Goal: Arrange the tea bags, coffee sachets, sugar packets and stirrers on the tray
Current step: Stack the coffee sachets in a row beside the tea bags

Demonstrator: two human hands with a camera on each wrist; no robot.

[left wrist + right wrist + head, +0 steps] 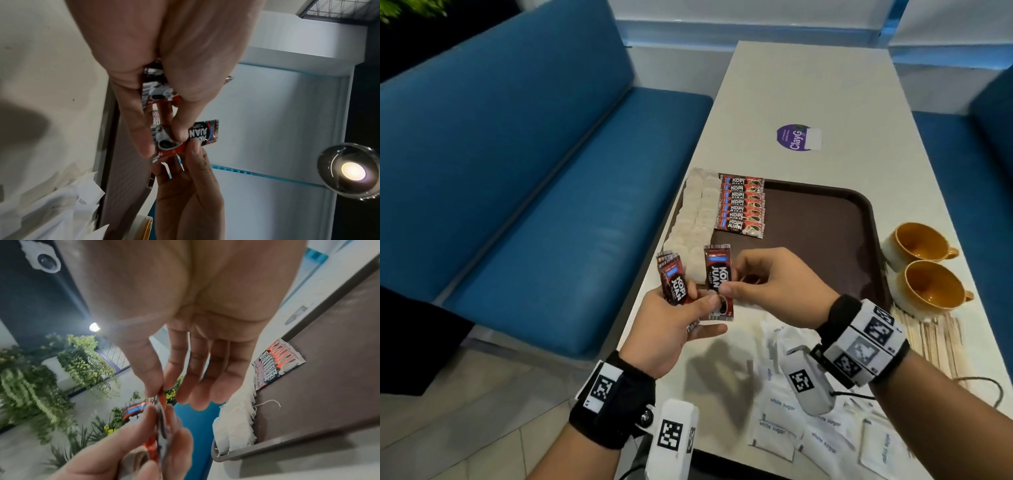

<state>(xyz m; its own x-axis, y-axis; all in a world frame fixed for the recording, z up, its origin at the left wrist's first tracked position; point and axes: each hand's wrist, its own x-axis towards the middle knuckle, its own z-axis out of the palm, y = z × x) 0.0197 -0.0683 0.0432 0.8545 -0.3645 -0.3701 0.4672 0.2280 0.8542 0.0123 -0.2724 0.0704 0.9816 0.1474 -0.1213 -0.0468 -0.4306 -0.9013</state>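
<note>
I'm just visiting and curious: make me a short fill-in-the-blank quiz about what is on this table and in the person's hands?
1. The right hand pinches a single ____ sachet.
2. The left hand holds a small stack of sachets of the same brand, Kopi ____.
3. The tea bags lie along the ____ edge of the brown tray.
4. Right of the tray stand ____ orange cups.

Missing words: coffee; Juan; left; two

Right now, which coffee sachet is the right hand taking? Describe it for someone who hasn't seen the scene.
Start at the brown tray. Above its near left corner, the right hand pinches one upright sachet. Unlike the row lying flat on the tray or the bunch in the left hand, it stands alone.
</note>
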